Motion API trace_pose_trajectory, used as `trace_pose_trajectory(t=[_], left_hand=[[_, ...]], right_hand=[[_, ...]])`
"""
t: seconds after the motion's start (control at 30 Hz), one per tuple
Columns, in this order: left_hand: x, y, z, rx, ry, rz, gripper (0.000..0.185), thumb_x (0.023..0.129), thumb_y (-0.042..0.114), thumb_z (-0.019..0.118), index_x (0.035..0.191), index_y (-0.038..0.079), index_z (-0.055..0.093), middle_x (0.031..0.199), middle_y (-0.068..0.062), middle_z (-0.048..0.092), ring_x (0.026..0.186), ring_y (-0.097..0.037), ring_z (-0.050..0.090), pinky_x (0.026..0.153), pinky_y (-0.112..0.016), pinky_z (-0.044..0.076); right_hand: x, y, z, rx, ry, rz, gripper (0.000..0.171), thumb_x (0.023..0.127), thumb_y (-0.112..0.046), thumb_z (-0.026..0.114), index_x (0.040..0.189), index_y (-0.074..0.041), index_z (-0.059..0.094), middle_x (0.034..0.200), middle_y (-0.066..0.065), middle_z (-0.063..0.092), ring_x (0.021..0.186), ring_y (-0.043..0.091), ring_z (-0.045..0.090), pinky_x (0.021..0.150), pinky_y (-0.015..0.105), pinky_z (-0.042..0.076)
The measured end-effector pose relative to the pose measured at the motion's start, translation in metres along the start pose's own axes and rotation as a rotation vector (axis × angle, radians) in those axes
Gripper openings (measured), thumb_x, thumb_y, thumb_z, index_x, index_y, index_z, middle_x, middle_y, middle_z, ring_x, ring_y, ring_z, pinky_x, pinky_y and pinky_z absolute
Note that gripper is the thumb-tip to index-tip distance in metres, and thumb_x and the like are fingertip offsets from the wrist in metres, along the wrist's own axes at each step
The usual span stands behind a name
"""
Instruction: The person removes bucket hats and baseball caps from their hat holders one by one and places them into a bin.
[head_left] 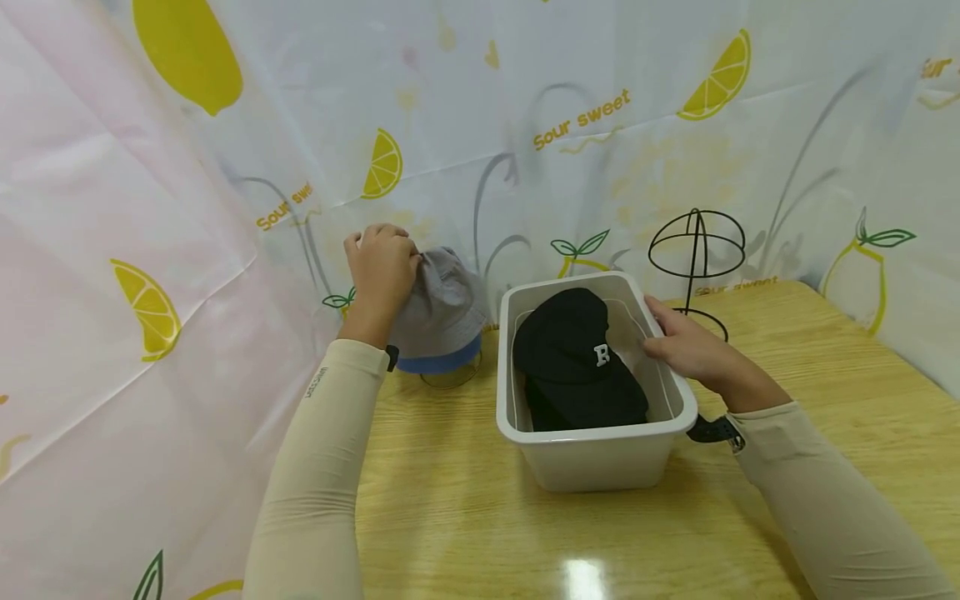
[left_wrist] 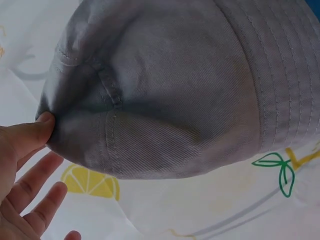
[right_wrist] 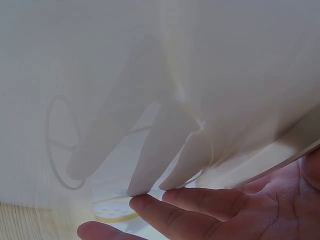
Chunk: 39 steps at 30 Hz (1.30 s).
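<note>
The left hand [head_left: 381, 268] pinched the grey hat [head_left: 442, 312] left of the bin [head_left: 600, 454]; a loose pinch could drop it. The right hand [head_left: 686, 346], fingers straight, rested on the bin's rim and could tip it.

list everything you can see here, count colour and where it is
grey hat: 1, grey with a blue edge at the bottom, sitting on a stand at the back left of the table
black cap: 1, black with a white letter R, inside the bin
bin: 1, whitish plastic, middle of the table
wire hat stand: 1 bare, black, back right of the table, behind the bin
table: 1, light wood grain
curtain: white with yellow lemons and "Sour sweet" print, behind and to the left
left hand: 1, beige sleeve, gripping the crown of the grey hat
right hand: 1, beige sleeve, fingers straight against the bin's right wall
</note>
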<state>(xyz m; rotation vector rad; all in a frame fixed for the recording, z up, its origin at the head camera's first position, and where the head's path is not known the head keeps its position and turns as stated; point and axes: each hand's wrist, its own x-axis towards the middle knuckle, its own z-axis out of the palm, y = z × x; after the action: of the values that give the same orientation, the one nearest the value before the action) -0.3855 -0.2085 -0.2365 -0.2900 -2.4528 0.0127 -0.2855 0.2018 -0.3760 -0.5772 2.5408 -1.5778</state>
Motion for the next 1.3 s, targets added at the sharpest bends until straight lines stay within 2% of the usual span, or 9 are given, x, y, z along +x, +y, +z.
trace_pose_trajectory(t=[0.17,0.3,0.43,0.57,0.7,0.9,1.3], left_hand=[[0.003,-0.005,0.004,-0.090,0.000,-0.072,0.014,0.096,0.021,0.073,0.097,0.011,0.083,0.123,-0.003,0.073,0.126,-0.034,0.057,0.108,-0.062,0.033],[0.004,-0.008,0.008,-0.202,-0.005,-0.151,0.016,0.097,0.024,0.073,0.097,0.012,0.083,0.128,0.000,0.072,0.128,-0.032,0.057,0.103,-0.061,0.036],[0.005,-0.010,0.009,-0.338,0.016,-0.220,0.017,0.097,0.024,0.074,0.099,0.011,0.083,0.129,-0.001,0.071,0.127,-0.031,0.059,0.105,-0.060,0.038],[0.008,-0.010,0.006,-0.457,0.057,-0.259,0.017,0.096,0.020,0.074,0.103,0.008,0.082,0.127,-0.005,0.071,0.125,-0.031,0.061,0.109,-0.053,0.043],[0.011,-0.009,0.001,-0.509,0.105,-0.256,0.016,0.095,0.016,0.075,0.103,0.004,0.081,0.122,-0.011,0.072,0.122,-0.032,0.063,0.107,-0.045,0.047],[0.014,-0.007,-0.004,-0.564,0.184,-0.253,0.017,0.095,0.018,0.076,0.101,0.002,0.080,0.117,-0.013,0.072,0.121,-0.032,0.063,0.106,-0.042,0.048],[0.018,0.006,-0.020,-0.637,0.245,-0.197,0.019,0.097,0.016,0.073,0.097,-0.003,0.074,0.118,-0.012,0.070,0.121,-0.030,0.063,0.109,-0.039,0.046]], right_hand=[[0.001,0.000,0.001,0.007,-0.005,0.005,0.083,0.101,-0.003,0.042,0.166,-0.009,-0.009,0.171,0.026,0.004,0.151,0.053,0.020,0.104,0.076,0.038],[0.002,-0.001,0.001,0.008,-0.007,-0.004,0.083,0.100,-0.001,0.042,0.166,-0.009,-0.007,0.171,0.026,0.008,0.150,0.053,0.022,0.101,0.075,0.041],[0.002,-0.003,0.001,0.013,-0.006,-0.013,0.083,0.099,-0.001,0.043,0.167,-0.011,-0.003,0.169,0.027,0.014,0.147,0.054,0.028,0.096,0.073,0.046],[0.001,-0.003,0.000,0.003,-0.002,-0.004,0.083,0.099,-0.002,0.043,0.167,-0.011,-0.005,0.170,0.027,0.012,0.147,0.054,0.027,0.098,0.073,0.045],[0.002,-0.001,0.000,-0.001,-0.007,0.005,0.084,0.100,-0.002,0.043,0.166,-0.009,-0.009,0.170,0.029,0.007,0.149,0.056,0.024,0.100,0.076,0.041],[0.001,0.001,0.000,0.006,-0.009,0.005,0.085,0.100,-0.003,0.044,0.166,-0.009,-0.009,0.170,0.029,0.007,0.149,0.057,0.023,0.101,0.076,0.040],[0.001,-0.001,0.000,0.009,-0.005,-0.002,0.083,0.100,-0.002,0.044,0.166,-0.007,-0.006,0.170,0.029,0.010,0.148,0.055,0.026,0.100,0.074,0.043]])
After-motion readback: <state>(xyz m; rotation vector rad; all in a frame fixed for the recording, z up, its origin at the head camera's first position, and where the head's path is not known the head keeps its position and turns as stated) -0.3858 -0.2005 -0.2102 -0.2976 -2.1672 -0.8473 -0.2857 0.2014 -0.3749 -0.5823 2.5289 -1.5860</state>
